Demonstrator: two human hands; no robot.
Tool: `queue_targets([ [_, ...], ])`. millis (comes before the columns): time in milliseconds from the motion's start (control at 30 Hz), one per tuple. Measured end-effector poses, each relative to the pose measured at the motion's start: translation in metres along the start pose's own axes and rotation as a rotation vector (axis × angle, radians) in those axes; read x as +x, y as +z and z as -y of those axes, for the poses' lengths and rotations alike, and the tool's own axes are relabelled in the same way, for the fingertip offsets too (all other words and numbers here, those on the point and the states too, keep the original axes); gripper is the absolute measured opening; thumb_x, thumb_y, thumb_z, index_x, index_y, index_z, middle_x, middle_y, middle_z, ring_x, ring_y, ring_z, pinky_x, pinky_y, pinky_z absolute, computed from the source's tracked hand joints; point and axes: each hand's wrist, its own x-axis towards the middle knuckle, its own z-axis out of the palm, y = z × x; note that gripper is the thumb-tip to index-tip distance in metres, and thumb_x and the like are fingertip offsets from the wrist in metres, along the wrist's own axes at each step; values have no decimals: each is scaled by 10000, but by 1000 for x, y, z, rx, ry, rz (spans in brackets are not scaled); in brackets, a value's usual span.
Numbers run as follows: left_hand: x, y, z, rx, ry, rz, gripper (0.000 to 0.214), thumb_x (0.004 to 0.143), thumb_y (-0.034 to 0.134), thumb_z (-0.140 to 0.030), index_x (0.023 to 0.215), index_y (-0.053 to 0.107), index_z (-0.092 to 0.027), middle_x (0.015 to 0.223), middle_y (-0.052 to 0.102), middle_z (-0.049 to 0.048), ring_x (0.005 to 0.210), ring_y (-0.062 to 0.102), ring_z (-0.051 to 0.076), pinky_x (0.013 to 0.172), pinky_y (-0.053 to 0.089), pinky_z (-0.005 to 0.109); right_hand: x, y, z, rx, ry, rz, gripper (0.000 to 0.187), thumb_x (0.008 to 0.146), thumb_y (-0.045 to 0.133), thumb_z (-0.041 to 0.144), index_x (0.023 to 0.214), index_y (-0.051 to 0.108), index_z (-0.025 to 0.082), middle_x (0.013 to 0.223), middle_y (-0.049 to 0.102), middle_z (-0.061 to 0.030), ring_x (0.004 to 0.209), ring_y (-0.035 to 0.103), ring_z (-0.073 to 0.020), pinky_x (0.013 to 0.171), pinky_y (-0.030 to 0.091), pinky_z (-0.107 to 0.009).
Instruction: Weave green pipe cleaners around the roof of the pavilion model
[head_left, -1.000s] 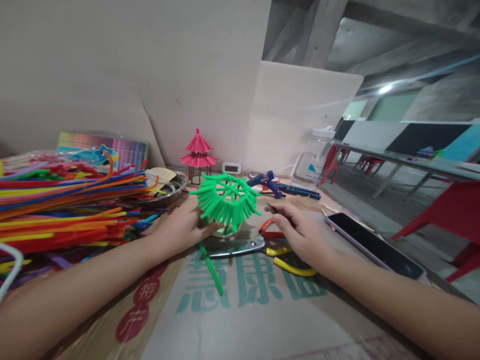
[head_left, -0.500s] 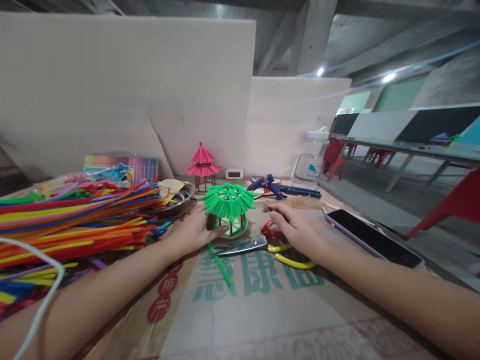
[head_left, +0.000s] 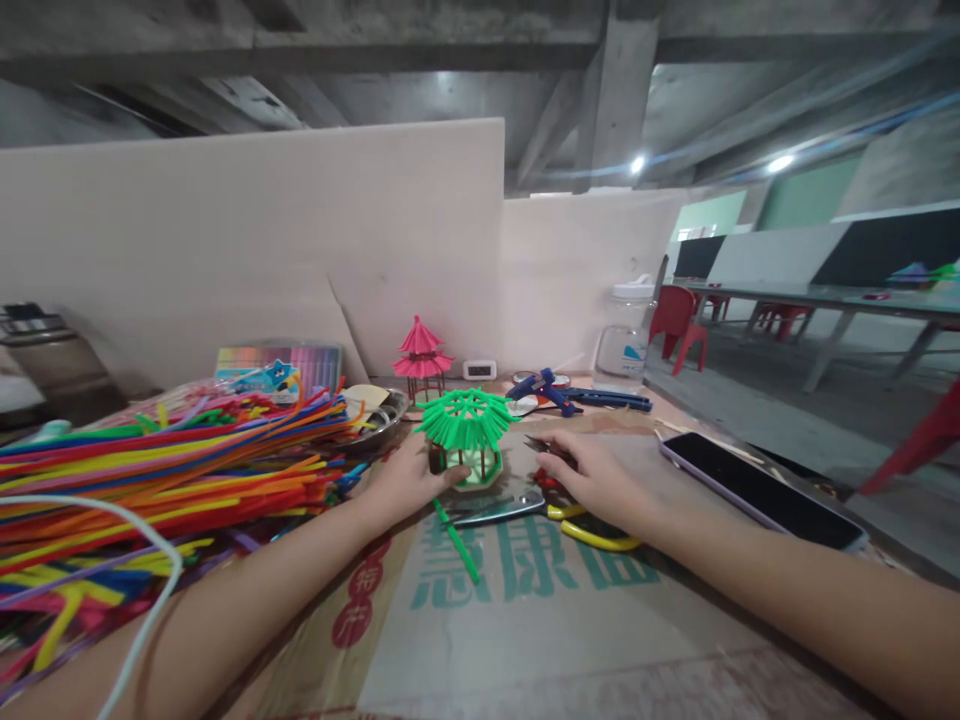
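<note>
A small pavilion model [head_left: 469,425] with a green pipe-cleaner roof, brown posts and a pale base stands at the middle of the work surface. My left hand [head_left: 412,480] grips its left side, thumb on the base edge. To its right, my right hand [head_left: 589,475] is closed round a small tool [head_left: 535,443] whose pointed metal tip sticks out toward the model; the fingers hide most of it, and something red shows beneath them. Yellow-handled scissors [head_left: 600,540] lie below my right hand, blades toward the left. A loose green pipe cleaner [head_left: 459,545] lies in front of the model.
Heaped coloured pipe cleaners [head_left: 225,450] fill the left, with a white cable [head_left: 161,545] crossing them. Behind stand a pink pagoda model [head_left: 422,355], a small clock [head_left: 480,370], a blue glue gun [head_left: 547,390] and a clear bottle [head_left: 626,345]. A phone [head_left: 757,490] lies right.
The camera view has tilted up, so more ceiling shows and the table things sit lower and slightly right in the picture. Both hands keep their hold, with little change against the model.
</note>
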Motion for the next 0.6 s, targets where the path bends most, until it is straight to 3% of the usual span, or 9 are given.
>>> queue_targets([
  [167,0,-3,-9,-75,-53,1,679,843,598,-689,1300,624,-188,1373,636,127,1287,573,333,1133,430,462,-1,2,0,14,-14,11,308,971,504,314,1180,676,167,907,755,-84,768,664,-229,670,478,-322],
  [333,-1,-5,-13,1,-97,23,697,859,572,-685,1322,611,-165,1375,631,145,1300,562,352,1134,424,506,-2,1,3,6,-28,18,273,960,529,280,1147,685,157,908,763,-89,789,689,-233,680,509,-327],
  [600,-1,-4,-12,-66,-56,-6,663,851,627,-646,1322,614,-180,1381,634,124,1299,570,328,1156,412,480,-3,-1,7,-18,-52,28,264,965,542,284,1141,694,159,915,767,-89,775,689,-230,684,518,-336],
])
